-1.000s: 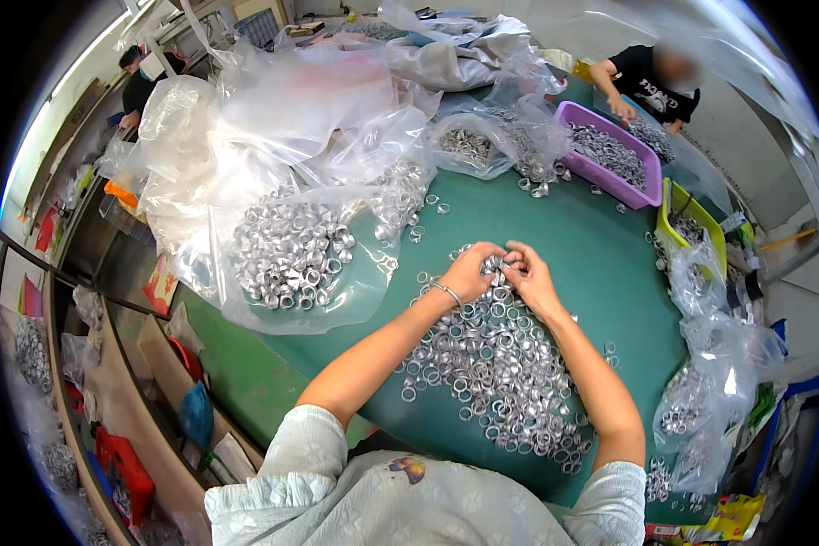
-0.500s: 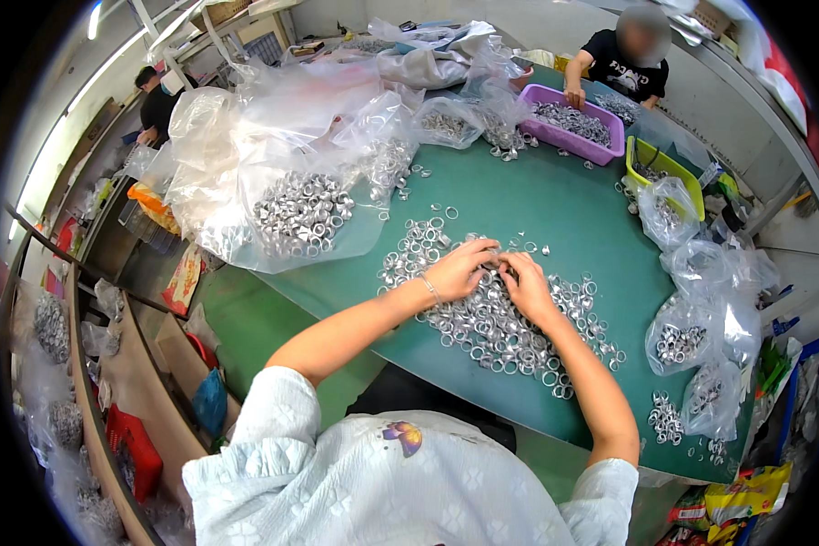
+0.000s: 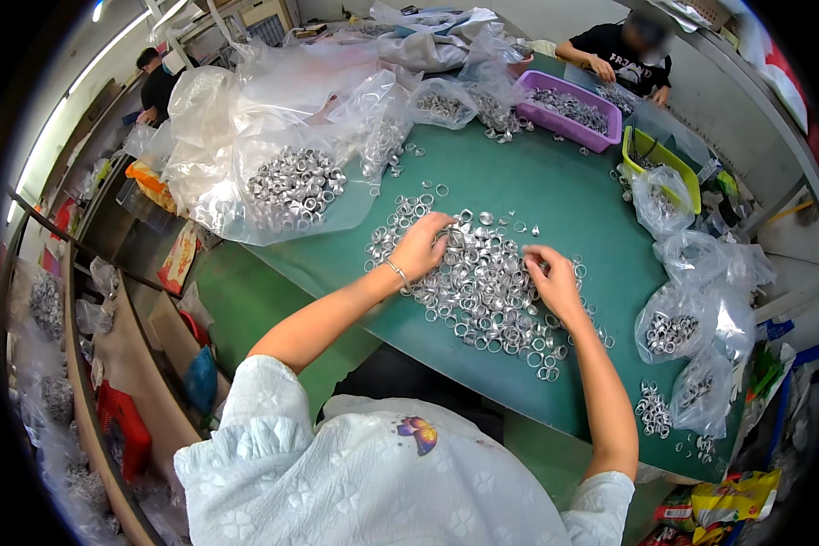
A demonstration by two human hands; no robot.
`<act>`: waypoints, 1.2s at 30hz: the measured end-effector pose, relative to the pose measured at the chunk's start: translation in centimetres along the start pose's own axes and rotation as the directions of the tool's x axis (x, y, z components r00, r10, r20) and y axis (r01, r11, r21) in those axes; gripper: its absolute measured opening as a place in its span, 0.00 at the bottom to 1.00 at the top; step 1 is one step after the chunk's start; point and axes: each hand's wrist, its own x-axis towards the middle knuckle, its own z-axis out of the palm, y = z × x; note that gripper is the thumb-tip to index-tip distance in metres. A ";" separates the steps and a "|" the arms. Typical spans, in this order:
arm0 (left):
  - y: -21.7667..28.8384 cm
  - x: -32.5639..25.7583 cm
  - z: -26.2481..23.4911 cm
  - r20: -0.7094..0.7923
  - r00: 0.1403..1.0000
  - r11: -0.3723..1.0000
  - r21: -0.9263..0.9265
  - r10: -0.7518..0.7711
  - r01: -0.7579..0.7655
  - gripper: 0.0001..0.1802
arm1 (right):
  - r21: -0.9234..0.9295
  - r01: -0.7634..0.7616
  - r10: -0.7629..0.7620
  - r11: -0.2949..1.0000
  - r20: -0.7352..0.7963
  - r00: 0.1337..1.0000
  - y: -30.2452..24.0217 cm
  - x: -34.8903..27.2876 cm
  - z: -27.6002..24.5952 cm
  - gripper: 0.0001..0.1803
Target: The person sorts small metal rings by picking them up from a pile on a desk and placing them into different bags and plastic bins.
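Observation:
A broad pile of small silver metal rings [image 3: 487, 291] lies spread over the green tabletop. At the pile's left side rests my left hand [image 3: 420, 247], a bracelet at its wrist. Its thumb and fingers are apart, with rings between and beneath them; no single ring shows clearly in its grip. My right hand [image 3: 553, 280] is over the pile's right edge, fingers bent and thumb apart from them. Nothing can be made out in it. A few loose rings and small pieces lie just beyond the pile, between the hands.
A large clear plastic bag [image 3: 218, 164] with rings spilling out lies at the left. Farther back are a purple basket [image 3: 569, 132] and a yellow-green basket [image 3: 694, 187]. Small bags of rings [image 3: 672, 323] line the right edge. A co-worker [image 3: 623, 59] sits at the far right.
My hands were close together over the top of the pile; they have moved apart, left hand to the left, right hand to the right. The co-worker's hand has left the purple basket.

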 end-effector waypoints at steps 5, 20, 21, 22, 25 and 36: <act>-1.4 1.5 2.2 0.030 0.996 0.991 0.103 0.086 -0.089 0.24 | -0.067 0.132 -0.138 0.989 -0.082 0.987 0.6 6.2 3.4 0.14; 0.6 -0.3 0.7 0.213 0.969 0.992 -0.065 0.121 -0.110 0.20 | 0.926 -0.299 0.463 0.233 0.165 0.871 -0.1 4.5 -0.1 0.14; 1.2 -0.1 0.3 0.200 0.976 0.996 -0.040 0.088 -0.082 0.20 | 0.943 -0.304 0.485 0.133 0.206 0.850 -1.1 3.3 -0.7 0.13; 1.5 0.0 0.0 0.183 0.982 0.999 -0.015 0.054 -0.052 0.20 | 0.951 -0.306 0.500 0.035 0.248 0.830 -2.4 2.3 -1.5 0.13; 2.4 0.4 -0.1 0.279 0.959 0.995 0.069 0.053 -0.075 0.25 | 0.733 -0.374 0.508 0.568 0.045 0.860 -2.3 0.1 -0.5 0.12; 3.0 1.1 2.4 0.262 0.965 0.998 0.049 0.030 -0.044 0.11 | 0.704 -0.376 0.576 0.602 -0.057 0.816 -2.8 -0.1 1.4 0.11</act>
